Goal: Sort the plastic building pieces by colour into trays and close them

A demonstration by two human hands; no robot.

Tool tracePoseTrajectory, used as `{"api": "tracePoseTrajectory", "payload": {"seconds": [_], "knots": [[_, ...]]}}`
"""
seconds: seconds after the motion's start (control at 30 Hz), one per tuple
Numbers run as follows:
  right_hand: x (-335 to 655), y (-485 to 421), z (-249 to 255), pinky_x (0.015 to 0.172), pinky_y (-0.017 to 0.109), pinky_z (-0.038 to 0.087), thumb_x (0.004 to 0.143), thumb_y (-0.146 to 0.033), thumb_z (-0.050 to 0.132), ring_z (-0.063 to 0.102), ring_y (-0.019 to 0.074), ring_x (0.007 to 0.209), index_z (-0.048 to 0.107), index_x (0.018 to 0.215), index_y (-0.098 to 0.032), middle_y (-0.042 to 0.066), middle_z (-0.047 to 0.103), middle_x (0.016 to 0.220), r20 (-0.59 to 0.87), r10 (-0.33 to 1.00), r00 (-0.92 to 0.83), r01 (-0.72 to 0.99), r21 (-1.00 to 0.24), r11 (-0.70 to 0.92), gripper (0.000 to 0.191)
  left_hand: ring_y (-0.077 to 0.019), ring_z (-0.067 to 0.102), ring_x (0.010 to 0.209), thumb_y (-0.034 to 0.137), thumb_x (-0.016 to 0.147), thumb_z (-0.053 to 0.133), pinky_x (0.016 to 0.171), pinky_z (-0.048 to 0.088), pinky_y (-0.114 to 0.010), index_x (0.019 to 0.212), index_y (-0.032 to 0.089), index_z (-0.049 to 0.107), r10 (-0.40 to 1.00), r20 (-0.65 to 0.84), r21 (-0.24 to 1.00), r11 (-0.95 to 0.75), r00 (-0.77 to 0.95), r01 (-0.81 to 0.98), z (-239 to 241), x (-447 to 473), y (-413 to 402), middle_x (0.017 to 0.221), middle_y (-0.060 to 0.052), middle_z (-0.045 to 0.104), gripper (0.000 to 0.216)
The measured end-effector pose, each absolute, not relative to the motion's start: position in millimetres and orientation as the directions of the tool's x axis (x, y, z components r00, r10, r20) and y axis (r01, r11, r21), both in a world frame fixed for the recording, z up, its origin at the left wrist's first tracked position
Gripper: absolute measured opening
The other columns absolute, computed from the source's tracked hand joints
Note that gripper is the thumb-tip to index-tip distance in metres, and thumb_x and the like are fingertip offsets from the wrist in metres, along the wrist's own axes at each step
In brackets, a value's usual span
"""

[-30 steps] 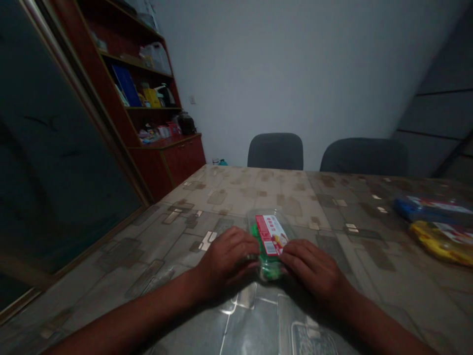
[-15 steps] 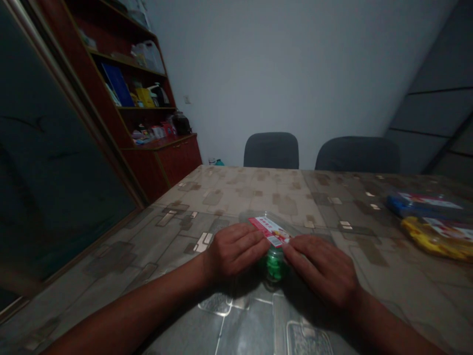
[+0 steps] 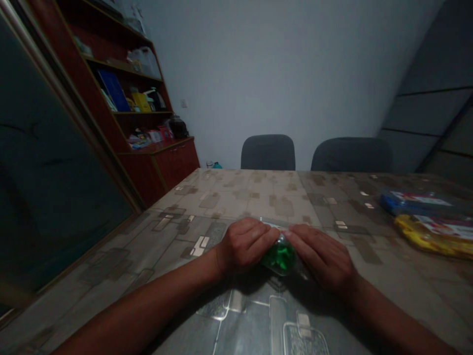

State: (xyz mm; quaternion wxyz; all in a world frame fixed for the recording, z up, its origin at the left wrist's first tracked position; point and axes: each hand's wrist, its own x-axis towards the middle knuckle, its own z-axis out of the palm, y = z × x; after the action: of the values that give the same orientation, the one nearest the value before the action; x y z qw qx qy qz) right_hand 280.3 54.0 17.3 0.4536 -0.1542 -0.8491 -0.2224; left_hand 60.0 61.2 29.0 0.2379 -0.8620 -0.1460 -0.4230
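Note:
A clear plastic bag with green pieces (image 3: 281, 256) in it is held just above the near middle of the table. My left hand (image 3: 249, 245) is closed on the bag's left side, fingers bent over its upper part. From the right, my right hand (image 3: 323, 254) grips the same bag, its fingertips close to those of the left. What the green pieces are, I cannot make out. The bag's label is mostly hidden behind my fingers, with only a pale strip showing.
On the table (image 3: 244, 197) at the right lie a clear pack with yellow contents (image 3: 428, 239) and one with blue contents (image 3: 397, 202). Two grey chairs (image 3: 268, 152) stand at the far edge. A red-brown cabinet (image 3: 173, 162) with loaded shelves is at the left.
Both hands have drawn closer together over the bag. The bag has tilted, so its red and white label is now mostly out of sight and more of the green contents shows.

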Motion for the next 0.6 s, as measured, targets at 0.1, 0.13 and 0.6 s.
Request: {"api": "tracePoseTrajectory", "payload": {"seconds": [0.1,0.13,0.6], "knots": [[281.9,59.9,17.6,0.082,0.035,0.063,0.096,-0.010,0.045,0.072,0.0219,0.098,0.059,0.122,-0.009,0.014,0.076,0.099,0.854,0.025,-0.520,0.473,0.263,0.841,0.029,-0.0179,0.061,0.060,0.017,0.101,0.041,0.056,0.051,-0.030,0.100,0.010,0.060,0.067,0.796,-0.295,-0.825,0.601,0.482,31.5,65.0,66.7,0.070,-0.005,0.068,0.021],[283.2,62.1,17.9,0.082,0.034,0.063,0.096,-0.010,0.046,0.073,0.0214,0.096,0.059,0.122,-0.009,0.014,0.076,0.098,0.855,0.017,-0.518,0.485,0.277,0.830,0.028,-0.0177,0.060,0.059,0.018,0.102,0.040,0.055,0.050,-0.029,0.099,0.010,0.060,0.070,0.796,-0.300,-0.817,0.601,0.492,32.3,67.2,68.9,0.069,-0.005,0.067,0.022],[293.6,71.1,25.3,0.076,0.031,0.064,0.095,-0.009,0.052,0.075,0.0202,0.084,0.063,0.114,-0.011,0.012,0.078,0.088,0.853,0.010,-0.523,0.562,0.336,0.756,0.022,-0.0161,0.060,0.060,0.020,0.104,0.039,0.059,0.048,-0.028,0.099,0.012,0.062,0.140,0.760,-0.327,-0.761,0.634,0.560,33.5,83.1,84.8,0.067,-0.002,0.064,0.025]]}}
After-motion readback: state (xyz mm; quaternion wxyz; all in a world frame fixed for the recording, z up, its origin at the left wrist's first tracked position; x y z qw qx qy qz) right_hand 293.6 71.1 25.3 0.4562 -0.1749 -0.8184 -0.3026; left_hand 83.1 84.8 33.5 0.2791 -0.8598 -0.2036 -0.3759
